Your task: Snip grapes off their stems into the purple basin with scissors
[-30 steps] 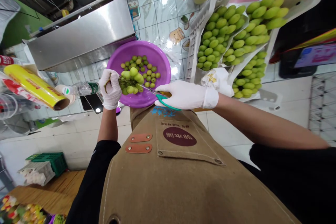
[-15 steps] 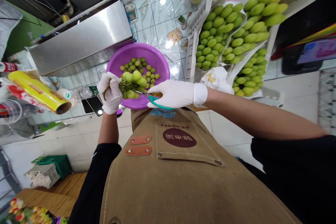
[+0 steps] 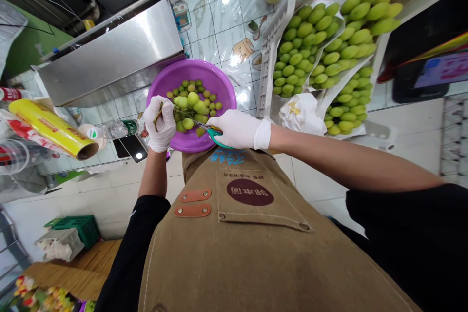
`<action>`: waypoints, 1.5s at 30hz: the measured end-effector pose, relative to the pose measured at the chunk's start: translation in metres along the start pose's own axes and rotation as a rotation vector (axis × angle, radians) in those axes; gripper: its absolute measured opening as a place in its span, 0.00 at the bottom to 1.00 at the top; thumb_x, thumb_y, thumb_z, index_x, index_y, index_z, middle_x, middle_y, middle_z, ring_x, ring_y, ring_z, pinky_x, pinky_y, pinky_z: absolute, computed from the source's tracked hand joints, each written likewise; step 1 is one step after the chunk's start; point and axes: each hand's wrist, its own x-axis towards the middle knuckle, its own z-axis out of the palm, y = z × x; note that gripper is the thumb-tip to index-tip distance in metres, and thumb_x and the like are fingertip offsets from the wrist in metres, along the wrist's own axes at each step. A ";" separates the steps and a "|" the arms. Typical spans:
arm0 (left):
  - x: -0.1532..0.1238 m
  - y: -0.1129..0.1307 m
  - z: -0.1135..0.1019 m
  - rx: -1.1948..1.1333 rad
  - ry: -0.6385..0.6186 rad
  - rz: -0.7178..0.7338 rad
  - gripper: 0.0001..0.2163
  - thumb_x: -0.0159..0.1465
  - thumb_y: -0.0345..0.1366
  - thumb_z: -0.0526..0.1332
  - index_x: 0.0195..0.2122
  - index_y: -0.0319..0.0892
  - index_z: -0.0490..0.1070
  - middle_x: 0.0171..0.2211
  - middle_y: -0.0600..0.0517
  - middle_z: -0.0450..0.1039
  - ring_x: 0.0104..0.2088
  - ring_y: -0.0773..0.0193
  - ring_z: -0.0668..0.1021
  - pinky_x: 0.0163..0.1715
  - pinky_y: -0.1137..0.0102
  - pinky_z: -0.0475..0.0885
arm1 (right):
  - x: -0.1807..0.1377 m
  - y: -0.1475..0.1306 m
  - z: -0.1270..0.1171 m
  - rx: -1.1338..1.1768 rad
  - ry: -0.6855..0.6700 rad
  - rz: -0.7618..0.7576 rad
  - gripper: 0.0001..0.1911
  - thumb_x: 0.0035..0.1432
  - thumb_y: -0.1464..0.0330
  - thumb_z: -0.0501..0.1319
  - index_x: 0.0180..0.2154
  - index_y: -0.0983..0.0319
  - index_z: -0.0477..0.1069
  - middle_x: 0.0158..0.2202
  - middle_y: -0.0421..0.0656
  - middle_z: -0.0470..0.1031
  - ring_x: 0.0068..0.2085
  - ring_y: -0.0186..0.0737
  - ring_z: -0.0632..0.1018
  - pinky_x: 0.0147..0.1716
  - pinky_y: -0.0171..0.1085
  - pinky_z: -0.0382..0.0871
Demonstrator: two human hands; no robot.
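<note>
Left hand [image 3: 161,124] clamped on grape bunch [image 3: 188,109] (over purple bowl [image 3: 219,83]), right hand [image 3: 237,129] gripping scissors [image 3: 208,129]

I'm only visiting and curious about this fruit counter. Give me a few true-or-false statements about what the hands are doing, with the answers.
1. The left hand grips a grape bunch by its stem over the purple basin. True.
2. The right hand holds a knife. False: it holds green-handled scissors, their blades pointing at the bunch.
3. The basin is bare inside. False: loose green grapes lie in it.
4. Both hands wear white gloves. True.
5. The packed bunches lie left of the basin. False: they lie to its right.
</note>
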 end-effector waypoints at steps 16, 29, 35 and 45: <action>0.008 -0.001 0.002 0.072 -0.093 0.008 0.18 0.82 0.50 0.55 0.37 0.47 0.68 0.30 0.55 0.68 0.30 0.65 0.75 0.34 0.65 0.67 | -0.015 0.014 -0.036 0.076 -0.033 0.020 0.25 0.69 0.52 0.62 0.57 0.60 0.83 0.49 0.53 0.88 0.46 0.56 0.84 0.43 0.45 0.69; 0.007 0.016 0.010 0.046 -0.092 -0.070 0.20 0.81 0.54 0.57 0.35 0.47 0.69 0.27 0.54 0.67 0.28 0.64 0.72 0.33 0.65 0.66 | 0.001 0.006 -0.047 0.072 -0.114 0.034 0.26 0.70 0.52 0.62 0.59 0.60 0.84 0.52 0.51 0.88 0.50 0.57 0.85 0.46 0.45 0.71; 0.008 0.018 0.014 0.090 -0.074 -0.095 0.23 0.80 0.58 0.54 0.34 0.47 0.67 0.26 0.54 0.64 0.26 0.64 0.69 0.32 0.65 0.64 | 0.005 0.004 -0.045 0.004 -0.086 0.034 0.25 0.70 0.55 0.64 0.60 0.60 0.84 0.52 0.51 0.88 0.51 0.56 0.86 0.47 0.45 0.72; 0.011 0.003 0.028 0.039 -0.057 -0.111 0.24 0.81 0.59 0.53 0.34 0.46 0.67 0.26 0.56 0.63 0.25 0.66 0.67 0.31 0.64 0.62 | 0.020 0.008 -0.023 -0.156 -0.033 0.052 0.22 0.70 0.62 0.63 0.57 0.65 0.85 0.50 0.60 0.88 0.52 0.62 0.87 0.46 0.47 0.72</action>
